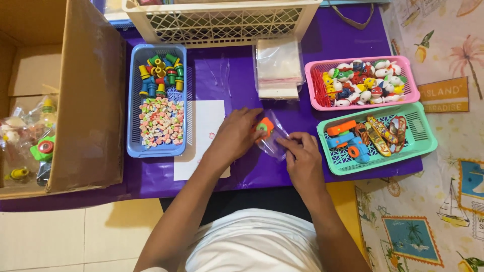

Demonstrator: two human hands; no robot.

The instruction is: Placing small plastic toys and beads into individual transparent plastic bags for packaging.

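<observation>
Head view: left hand pinches an orange toy into the clear bag. Right hand grips the bag's edge; best keep that mouth spread wide.

We see an evenly lit, bright scene with soft light from above. Glare streaks the purple cloth toward twelve o'clock. Faint shadows fall beneath the forearms. Focus is sharp throughout, with slight bowing at the edges.
</observation>
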